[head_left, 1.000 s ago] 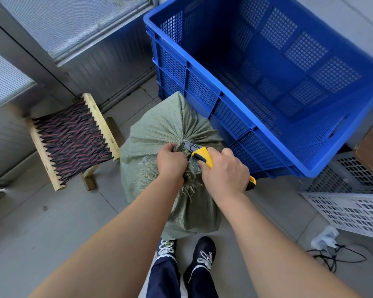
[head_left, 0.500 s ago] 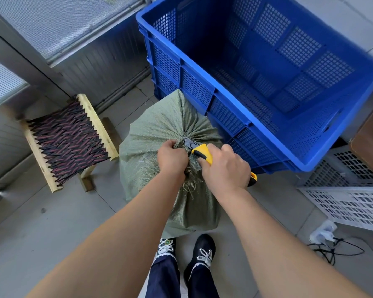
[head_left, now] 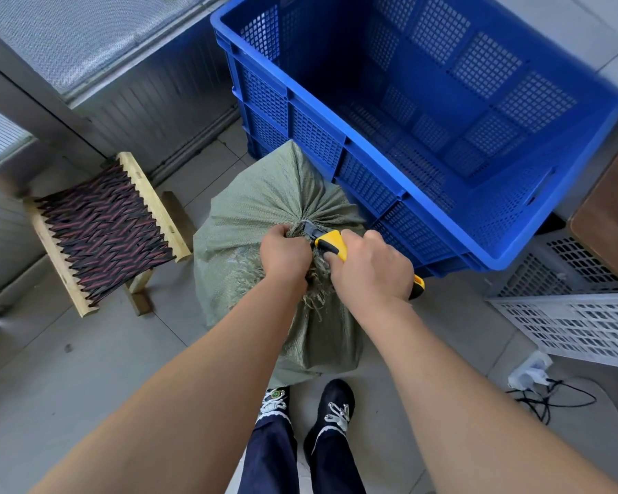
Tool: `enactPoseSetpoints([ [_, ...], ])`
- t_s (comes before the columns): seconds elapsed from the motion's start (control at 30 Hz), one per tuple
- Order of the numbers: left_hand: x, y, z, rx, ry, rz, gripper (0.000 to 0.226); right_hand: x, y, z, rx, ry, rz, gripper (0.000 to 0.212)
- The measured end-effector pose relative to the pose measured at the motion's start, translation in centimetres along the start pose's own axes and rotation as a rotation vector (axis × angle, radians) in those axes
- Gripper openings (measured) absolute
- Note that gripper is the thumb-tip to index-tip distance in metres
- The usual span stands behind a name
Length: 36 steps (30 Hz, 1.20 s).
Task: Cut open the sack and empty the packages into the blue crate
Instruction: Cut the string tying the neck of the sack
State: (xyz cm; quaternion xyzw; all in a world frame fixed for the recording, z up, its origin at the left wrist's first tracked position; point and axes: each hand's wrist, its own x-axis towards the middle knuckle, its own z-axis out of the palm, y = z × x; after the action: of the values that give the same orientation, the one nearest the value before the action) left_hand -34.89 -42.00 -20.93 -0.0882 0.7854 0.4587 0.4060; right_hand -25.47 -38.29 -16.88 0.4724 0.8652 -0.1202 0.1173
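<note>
A green woven sack [head_left: 250, 208] stands upright on the floor, its mouth gathered into a tied neck with frayed ends. My left hand [head_left: 284, 256] grips that gathered neck. My right hand [head_left: 370, 267] holds a yellow and black utility knife [head_left: 330, 240], its tip pressed against the neck just beside my left hand. The big blue crate [head_left: 371, 151] stands right behind the sack with nothing visible inside; the sack touches its front wall. The packages are hidden inside the sack.
A small wooden stool [head_left: 104, 226] with a woven seat stands left of the sack by the wall. White perforated crates [head_left: 571, 315] lie at the right. A white plug and black cable [head_left: 536, 383] lie on the floor. My feet [head_left: 307, 404] stand just below the sack.
The knife tip has stayed at the sack's neck with small shifts; both hands keep their grips. The view has drifted slightly.
</note>
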Motion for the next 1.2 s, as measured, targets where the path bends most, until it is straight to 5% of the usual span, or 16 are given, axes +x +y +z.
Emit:
enactPoseSetpoints([
  [0.33,-0.7,0.2,0.9,0.061,-0.061,0.014,0.047,1.2,1.8,-0.2,-0.020,0.004,0.003,0.035],
  [0.57,0.2,0.4,0.7,0.039,-0.130,-0.037,0.050,3.9,4.5,-0.8,-0.061,-0.001,-0.167,0.038],
  [0.8,1.1,0.3,-0.4,0.065,-0.094,0.011,0.046,3.3,4.0,0.3,0.223,-0.063,-0.072,0.034],
  [1.2,0.0,0.5,-0.9,0.092,-0.138,0.097,0.065,1.9,2.7,0.3,-0.022,0.136,-0.159,0.039],
])
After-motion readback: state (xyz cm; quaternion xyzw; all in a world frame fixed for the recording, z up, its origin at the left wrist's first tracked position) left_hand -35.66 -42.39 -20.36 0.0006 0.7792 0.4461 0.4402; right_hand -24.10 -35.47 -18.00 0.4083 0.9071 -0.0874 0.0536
